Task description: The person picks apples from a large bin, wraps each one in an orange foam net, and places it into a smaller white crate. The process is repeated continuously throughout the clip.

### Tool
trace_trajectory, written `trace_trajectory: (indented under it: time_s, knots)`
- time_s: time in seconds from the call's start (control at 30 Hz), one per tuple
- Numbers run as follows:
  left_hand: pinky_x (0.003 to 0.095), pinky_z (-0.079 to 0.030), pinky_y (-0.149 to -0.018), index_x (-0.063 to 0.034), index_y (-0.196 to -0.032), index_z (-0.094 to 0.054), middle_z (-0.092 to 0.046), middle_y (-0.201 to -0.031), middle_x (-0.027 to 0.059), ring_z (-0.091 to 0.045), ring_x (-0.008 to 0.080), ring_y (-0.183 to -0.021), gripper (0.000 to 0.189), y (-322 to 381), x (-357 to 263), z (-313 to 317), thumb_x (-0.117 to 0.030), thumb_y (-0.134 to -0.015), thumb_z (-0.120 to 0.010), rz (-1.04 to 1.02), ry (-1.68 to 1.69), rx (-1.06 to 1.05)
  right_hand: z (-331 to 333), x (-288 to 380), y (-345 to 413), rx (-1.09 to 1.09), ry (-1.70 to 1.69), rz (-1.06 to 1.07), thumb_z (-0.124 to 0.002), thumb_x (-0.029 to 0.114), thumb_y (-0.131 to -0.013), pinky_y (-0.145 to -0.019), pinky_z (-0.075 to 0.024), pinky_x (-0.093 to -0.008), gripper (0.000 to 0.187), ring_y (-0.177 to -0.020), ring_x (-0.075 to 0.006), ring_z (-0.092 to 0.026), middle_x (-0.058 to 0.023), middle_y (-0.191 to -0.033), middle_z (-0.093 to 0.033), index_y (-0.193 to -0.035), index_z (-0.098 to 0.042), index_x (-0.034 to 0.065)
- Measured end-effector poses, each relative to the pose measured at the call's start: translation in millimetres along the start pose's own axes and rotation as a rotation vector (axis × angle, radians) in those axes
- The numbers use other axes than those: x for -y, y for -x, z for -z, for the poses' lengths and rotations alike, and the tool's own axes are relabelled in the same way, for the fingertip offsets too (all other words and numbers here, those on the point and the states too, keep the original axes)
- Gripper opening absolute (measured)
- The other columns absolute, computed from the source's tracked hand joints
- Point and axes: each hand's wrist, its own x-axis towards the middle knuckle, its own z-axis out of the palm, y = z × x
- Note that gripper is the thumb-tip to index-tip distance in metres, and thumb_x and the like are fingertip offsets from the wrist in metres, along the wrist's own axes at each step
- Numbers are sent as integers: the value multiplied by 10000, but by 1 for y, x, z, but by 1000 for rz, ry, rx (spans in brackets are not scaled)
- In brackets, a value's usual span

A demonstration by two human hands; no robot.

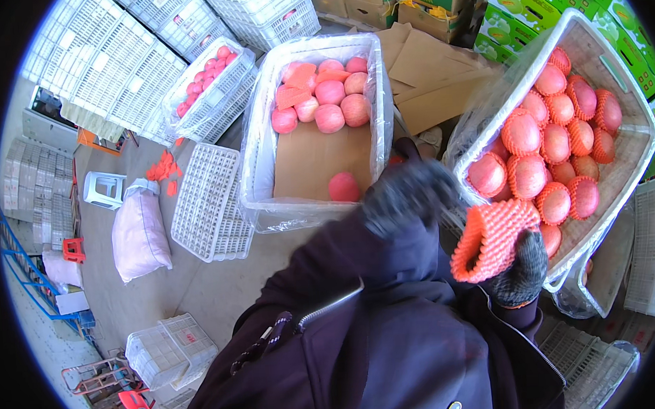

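Observation:
In dark knit gloves, my left hand (410,194) is blurred beside the right rim of the middle crate; its grip cannot be made out. My right hand (522,272) holds an orange-red foam net sleeve (493,240), its mouth spread towards the lower left. I see no fruit through that opening. The plastic-lined middle crate (316,208) has a cardboard base (319,160), several bare apples (330,93) at its far end and a single apple (343,187) near its front. To the right, a tilted crate (637,124) holds several apples in foam nets (555,142).
Flattened foam nets (301,78) lie on the middle crate's apples. Left of it are an upturned white crate (205,200), a pale sack (140,231) and a stool (104,188). Stacked crates (109,60), cardboard sheets (437,71) and green cartons (533,5) stand or lie behind.

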Motion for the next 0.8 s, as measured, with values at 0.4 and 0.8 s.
trace_trajectory:
  time_s: [0.4, 0.8]
  knots:
    - [459, -466, -1022, -88, -1404, -449, -551, -1303, 236, -533, 422, -1240, 1037, 14, -18, 190, -436, -558, -938, 532, -1632, -351, 8, -46, -7, -84, -547, -568, -662, 193, -926, -954, -491, -417, 409, -1081, -269, -621, -112, -1212, -632, -1294, -562, 47]
    - [426, -417, -1084, -30, -1459, -388, -512, -1388, 102, -489, 280, -1323, 940, 52, -119, 56, -283, -699, -880, -364, -765, 312, -28, -7, -12, 164, -55, -276, -711, 195, -884, -955, -489, -351, 480, -1084, -192, -611, -98, -1194, -657, -1298, -570, -3]
